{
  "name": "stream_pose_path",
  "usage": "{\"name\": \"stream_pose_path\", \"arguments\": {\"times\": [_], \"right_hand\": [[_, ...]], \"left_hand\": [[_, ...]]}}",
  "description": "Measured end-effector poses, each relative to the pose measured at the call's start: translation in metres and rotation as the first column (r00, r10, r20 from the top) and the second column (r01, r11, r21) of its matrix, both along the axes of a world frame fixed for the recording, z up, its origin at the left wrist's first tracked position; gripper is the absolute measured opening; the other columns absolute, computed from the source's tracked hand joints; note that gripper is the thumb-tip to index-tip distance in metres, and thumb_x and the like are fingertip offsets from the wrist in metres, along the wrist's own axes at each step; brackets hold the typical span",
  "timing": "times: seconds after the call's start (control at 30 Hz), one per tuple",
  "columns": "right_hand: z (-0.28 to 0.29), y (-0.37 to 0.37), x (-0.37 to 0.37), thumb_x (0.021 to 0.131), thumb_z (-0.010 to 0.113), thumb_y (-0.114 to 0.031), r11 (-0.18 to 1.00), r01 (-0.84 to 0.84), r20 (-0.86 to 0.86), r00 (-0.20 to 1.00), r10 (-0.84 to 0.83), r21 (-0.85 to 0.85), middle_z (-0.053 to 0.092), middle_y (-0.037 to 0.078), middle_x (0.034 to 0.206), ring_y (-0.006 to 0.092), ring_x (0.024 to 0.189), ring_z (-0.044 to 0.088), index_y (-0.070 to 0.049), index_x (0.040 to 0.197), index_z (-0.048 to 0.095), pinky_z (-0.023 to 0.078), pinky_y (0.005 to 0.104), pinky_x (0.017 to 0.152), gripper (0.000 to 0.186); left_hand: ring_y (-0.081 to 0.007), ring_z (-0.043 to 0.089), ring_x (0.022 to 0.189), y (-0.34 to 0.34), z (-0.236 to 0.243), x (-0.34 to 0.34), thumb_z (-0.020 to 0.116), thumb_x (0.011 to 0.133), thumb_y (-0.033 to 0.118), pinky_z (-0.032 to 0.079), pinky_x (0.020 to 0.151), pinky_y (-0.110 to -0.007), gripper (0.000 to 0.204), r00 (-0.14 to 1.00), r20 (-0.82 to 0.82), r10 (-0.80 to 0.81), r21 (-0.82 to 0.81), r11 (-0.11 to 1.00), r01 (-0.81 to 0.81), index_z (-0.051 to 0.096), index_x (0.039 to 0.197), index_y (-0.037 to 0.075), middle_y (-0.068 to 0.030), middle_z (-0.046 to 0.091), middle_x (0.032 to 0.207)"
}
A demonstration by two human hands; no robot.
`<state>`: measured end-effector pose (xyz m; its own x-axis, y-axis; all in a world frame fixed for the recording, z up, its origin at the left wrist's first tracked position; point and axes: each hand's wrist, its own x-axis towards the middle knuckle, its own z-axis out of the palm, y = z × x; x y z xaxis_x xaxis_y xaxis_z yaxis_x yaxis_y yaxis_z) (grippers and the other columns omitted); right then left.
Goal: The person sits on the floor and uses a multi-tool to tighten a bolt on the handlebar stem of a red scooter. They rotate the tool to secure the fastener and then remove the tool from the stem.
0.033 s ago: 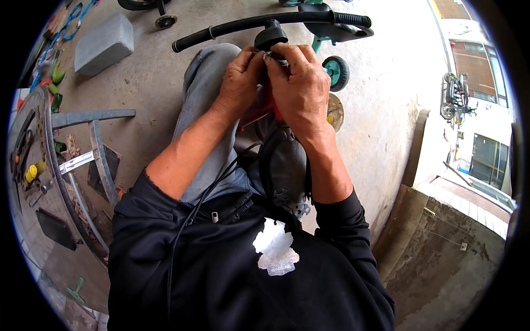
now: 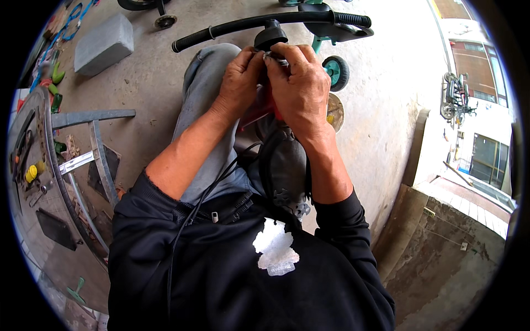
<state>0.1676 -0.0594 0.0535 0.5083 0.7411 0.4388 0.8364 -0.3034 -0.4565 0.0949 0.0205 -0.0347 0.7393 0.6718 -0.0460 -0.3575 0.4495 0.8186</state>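
Observation:
A small red-framed bike stands close in front of me, with its black handlebar (image 2: 243,26) running across the top of the view. Just below the dark stem cover (image 2: 270,38), my left hand (image 2: 240,77) and my right hand (image 2: 301,83) meet at their fingertips. Both are closed in a pinch over a small spot on the steering column, where a tiny pale bit shows; its kind is too small to tell. Part of the red frame (image 2: 258,114) shows between my wrists. My hands hide most of the column.
Left of me, a round table (image 2: 49,182) carries tools and a yellow item, beside a metal frame (image 2: 94,118). A grey block (image 2: 105,44) lies on the concrete floor. Beyond the handlebar is another small bike with a teal wheel (image 2: 335,73). A low wall (image 2: 441,265) stands right.

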Motion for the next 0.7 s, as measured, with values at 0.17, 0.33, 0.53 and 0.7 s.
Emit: {"name": "stream_pose_path", "arguments": {"times": [0.17, 0.33, 0.53, 0.7], "right_hand": [[0.005, 0.001, -0.003, 0.084, 0.074, -0.019, 0.995, 0.066, 0.032, 0.997, -0.064, -0.073, 0.067, 0.01, 0.095, 0.027, 0.08, 0.069, -0.006, 0.102, 0.071, 0.054, 0.0355, 0.07, 0.022], [0.004, -0.001, -0.002, 0.085, 0.072, -0.017, 0.999, 0.009, -0.007, 1.0, -0.009, -0.045, 0.066, 0.011, 0.095, 0.0281, 0.08, 0.069, -0.007, 0.104, 0.071, 0.054, 0.0359, 0.07, 0.021], [0.003, -0.002, -0.001, 0.085, 0.072, -0.018, 1.0, -0.008, 0.038, 0.999, 0.008, 0.02, 0.065, 0.013, 0.097, 0.0321, 0.084, 0.068, -0.006, 0.103, 0.072, 0.054, 0.0385, 0.072, 0.022], [-0.002, -0.001, 0.003, 0.085, 0.071, -0.02, 0.999, 0.032, -0.016, 0.999, -0.032, 0.022, 0.061, 0.014, 0.09, 0.0334, 0.078, 0.064, -0.005, 0.095, 0.069, 0.052, 0.0421, 0.067, 0.017]], "left_hand": [[-0.0051, 0.055, 0.075, 0.002, -0.008, 0.001, 0.049, 0.105, 0.023, 0.047, 0.066, -0.022, 0.021, 1.0, -0.016, -0.004, 0.044, 0.999, 0.004, 0.059, 0.11, 0.005, 0.0008, 0.062, 0.086], [-0.0054, 0.057, 0.08, 0.002, -0.008, 0.002, 0.049, 0.105, 0.021, 0.05, 0.071, -0.022, 0.019, 0.999, 0.043, -0.022, -0.012, 1.0, 0.022, 0.059, 0.111, 0.005, 0.0001, 0.062, 0.092], [-0.0082, 0.061, 0.094, 0.0, -0.003, 0.002, 0.048, 0.106, 0.019, 0.052, 0.079, -0.024, 0.019, 1.0, -0.009, -0.016, -0.06, 0.998, 0.015, 0.057, 0.115, 0.005, -0.0025, 0.063, 0.102], [-0.008, 0.061, 0.094, 0.0, -0.003, 0.003, 0.046, 0.107, 0.02, 0.051, 0.082, -0.024, 0.023, 1.0, -0.015, -0.026, -0.019, 0.999, 0.025, 0.056, 0.12, 0.005, -0.0026, 0.063, 0.105]]}}
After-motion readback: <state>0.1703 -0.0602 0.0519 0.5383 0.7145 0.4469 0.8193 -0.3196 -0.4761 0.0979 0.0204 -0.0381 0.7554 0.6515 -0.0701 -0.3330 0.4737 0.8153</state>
